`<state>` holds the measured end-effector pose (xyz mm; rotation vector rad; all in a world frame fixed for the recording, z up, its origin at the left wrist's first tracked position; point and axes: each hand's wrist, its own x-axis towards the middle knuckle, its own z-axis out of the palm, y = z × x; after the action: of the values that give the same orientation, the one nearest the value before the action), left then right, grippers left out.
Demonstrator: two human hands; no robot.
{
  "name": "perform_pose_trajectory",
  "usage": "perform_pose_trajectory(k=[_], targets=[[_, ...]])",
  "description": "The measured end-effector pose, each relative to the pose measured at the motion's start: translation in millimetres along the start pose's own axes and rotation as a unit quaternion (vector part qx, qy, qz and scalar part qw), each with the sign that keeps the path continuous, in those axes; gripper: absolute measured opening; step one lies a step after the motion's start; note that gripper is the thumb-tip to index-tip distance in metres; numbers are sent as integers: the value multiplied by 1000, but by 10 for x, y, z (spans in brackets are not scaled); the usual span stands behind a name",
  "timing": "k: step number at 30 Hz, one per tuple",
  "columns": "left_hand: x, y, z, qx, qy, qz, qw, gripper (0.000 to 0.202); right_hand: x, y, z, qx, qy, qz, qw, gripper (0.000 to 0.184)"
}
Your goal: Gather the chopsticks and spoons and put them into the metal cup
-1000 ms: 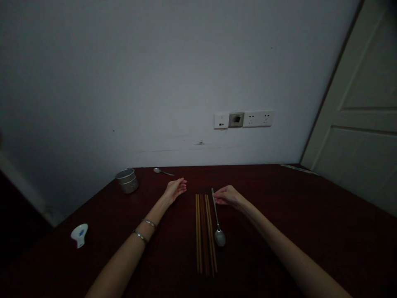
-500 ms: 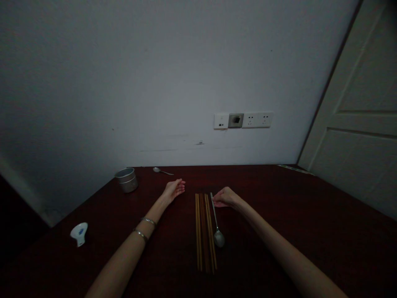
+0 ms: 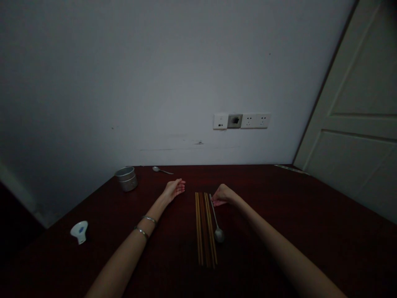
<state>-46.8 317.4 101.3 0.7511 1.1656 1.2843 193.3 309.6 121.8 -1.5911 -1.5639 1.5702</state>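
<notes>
Several wooden chopsticks (image 3: pixel 203 229), light and dark, lie side by side on the dark red table (image 3: pixel 266 182), pointing away from me. Just right of them is a long-handled metal spoon (image 3: pixel 216 218), its bowl toward me and its handle end close to the chopsticks' far ends. At that handle end, the fingertips of my right hand (image 3: pixel 223 194) are closed on the spoon. My left hand (image 3: pixel 175 189) rests left of the chopsticks, its fingers loosely bent and a little apart, with nothing seen in it. Two bracelets circle the left wrist.
A metal cup (image 3: pixel 127 179) stands at the back left, with a small metal spoon (image 3: pixel 161 170) near the wall. A white ceramic spoon (image 3: pixel 80 231) lies at the left. Wall sockets (image 3: pixel 254 120) are behind the table, and a door (image 3: pixel 356 120) is at the right.
My right hand has moved slightly left, and the long spoon's handle end has come a little nearer the chopsticks. My left hand has stayed in place. The view has shifted slightly.
</notes>
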Motion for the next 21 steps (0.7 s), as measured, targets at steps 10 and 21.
perform_pose_trajectory(k=[10, 21], targets=[[-37, 2, -2, -3, -8, -2, 1000, 19, 32, -8, 39, -40, 21, 7, 999, 22], [-48, -64, -27, -8, -13, 34, 999, 19, -81, 327, -337, -137, 244, -251, 926, 21]])
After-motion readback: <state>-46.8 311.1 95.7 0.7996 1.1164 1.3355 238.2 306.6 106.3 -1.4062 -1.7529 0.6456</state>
